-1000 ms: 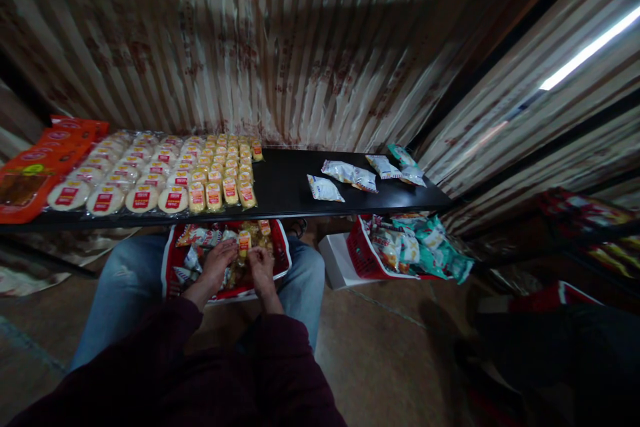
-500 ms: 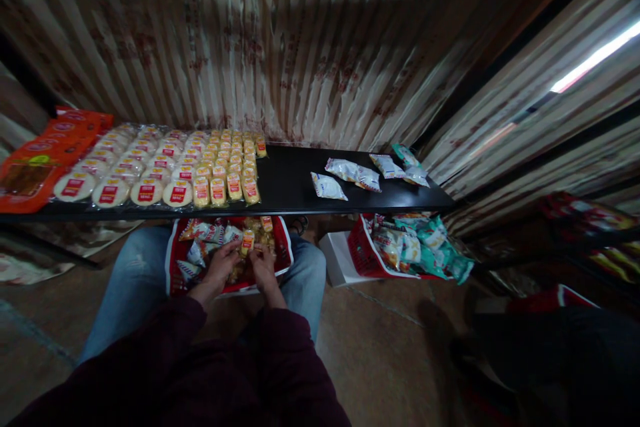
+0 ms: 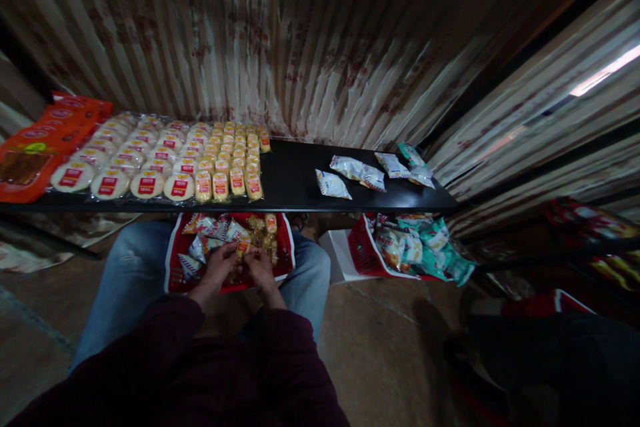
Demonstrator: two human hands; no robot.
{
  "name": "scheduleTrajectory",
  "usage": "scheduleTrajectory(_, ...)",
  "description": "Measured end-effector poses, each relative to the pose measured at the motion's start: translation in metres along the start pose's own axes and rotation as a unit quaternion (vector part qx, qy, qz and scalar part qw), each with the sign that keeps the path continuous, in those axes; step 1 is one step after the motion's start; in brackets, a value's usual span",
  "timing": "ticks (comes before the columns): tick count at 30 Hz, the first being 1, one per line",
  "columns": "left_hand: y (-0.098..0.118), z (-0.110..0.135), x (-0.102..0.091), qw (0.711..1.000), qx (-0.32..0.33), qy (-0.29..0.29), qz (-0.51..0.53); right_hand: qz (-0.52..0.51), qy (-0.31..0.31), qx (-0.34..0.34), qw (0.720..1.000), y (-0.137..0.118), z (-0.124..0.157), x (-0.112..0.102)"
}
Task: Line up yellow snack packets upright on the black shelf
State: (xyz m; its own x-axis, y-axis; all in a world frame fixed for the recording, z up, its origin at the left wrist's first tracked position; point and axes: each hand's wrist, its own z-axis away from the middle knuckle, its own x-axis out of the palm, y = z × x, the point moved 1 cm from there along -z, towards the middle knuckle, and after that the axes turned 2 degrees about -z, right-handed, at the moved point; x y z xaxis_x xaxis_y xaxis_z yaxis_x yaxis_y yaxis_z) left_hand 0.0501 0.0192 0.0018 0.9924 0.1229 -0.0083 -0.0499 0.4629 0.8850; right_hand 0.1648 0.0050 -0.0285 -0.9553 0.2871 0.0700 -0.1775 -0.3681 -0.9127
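In the red basket (image 3: 171, 253) on the lap, the left hand (image 3: 220, 265) and right hand (image 3: 260, 268) meet at a small yellow packet (image 3: 243, 247) (dim, tiny). Neither grip's closure can be told. The bench (image 3: 290, 177) hides the basket's far rim.

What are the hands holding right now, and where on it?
A small yellow packet, its lower end pinched by fingertips of the left hand and right hand.

You wear a dark maroon long-sleeved top (image 3: 200, 373), sleeves down to the wrists, and faded light-blue jeans (image 3: 125, 287) with a pale worn patch on the left thigh. Your left hand (image 3: 220, 265) and right hand (image 3: 260, 268) are bare.
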Motion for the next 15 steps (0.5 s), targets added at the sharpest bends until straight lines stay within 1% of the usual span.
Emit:
scheduleTrajectory(3, 0.001, 0.003, -0.002, 1.0, -0.004, 0.004, 0.022, -0.03, -0.003, 0.009, 1.0, 0.001, 0.002, 0.002)
scheduleTrajectory(5, 0.005, 0.005, 0.0, 1.0, 0.004, 0.002, 0.027, -0.037, 0.004, 0.003, 0.999, -0.001, 0.002, 0.002)
scheduleTrajectory(11, 0.011, 0.002, 0.008, 1.0, 0.024, 0.018, 0.007, -0.024, 0.037, -0.081, 0.996, -0.01, 0.0, -0.001)
scheduleTrajectory(15, 0.008, -0.003, 0.01, 0.999, 0.013, 0.004, 0.031, -0.018, 0.04, -0.098, 0.994, -0.013, -0.001, -0.002)
